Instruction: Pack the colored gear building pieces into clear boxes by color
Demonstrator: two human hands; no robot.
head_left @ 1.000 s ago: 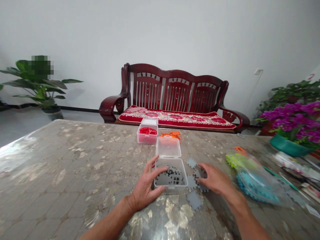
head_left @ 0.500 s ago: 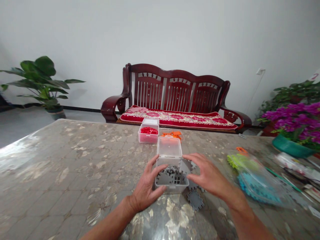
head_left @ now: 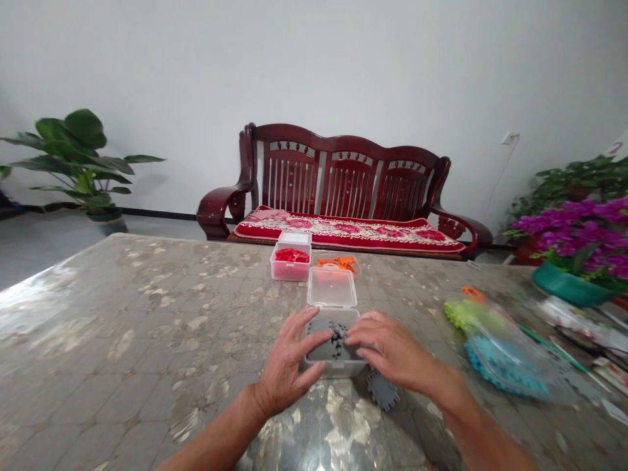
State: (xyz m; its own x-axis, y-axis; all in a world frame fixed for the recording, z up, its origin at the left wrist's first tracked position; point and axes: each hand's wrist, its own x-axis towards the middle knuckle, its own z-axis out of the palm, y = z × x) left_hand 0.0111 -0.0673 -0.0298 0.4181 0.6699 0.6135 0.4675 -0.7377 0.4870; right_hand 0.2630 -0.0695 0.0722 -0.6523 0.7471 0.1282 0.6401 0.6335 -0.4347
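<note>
A clear plastic box (head_left: 338, 371) stands in front of me with its lid (head_left: 332, 287) tipped back. Grey interlocking tiles (head_left: 321, 350) fill part of it. My left hand (head_left: 293, 356) lies against the box's left side, fingers spread, with the index finger over the tiles and the thumb by the front wall. Over the box's right side, my right hand (head_left: 392, 347) has its fingers and thumb closed around a grey tile, partly hidden by the hand. One loose grey tile (head_left: 383, 390) lies on the table beneath my right hand.
Behind are a box of red pieces (head_left: 290, 265) and a lid holding orange pieces (head_left: 338, 263). To the right lie clear bags with lime (head_left: 473, 317) and blue tiles (head_left: 505, 366), then a flower pot (head_left: 572, 284). A wooden bench (head_left: 343, 176) stands beyond the table.
My right hand has moved left and in over the box, its fingers closing on a grey tile. Grey tiles beside the box's right wall no longer show. My left hand has barely moved.
</note>
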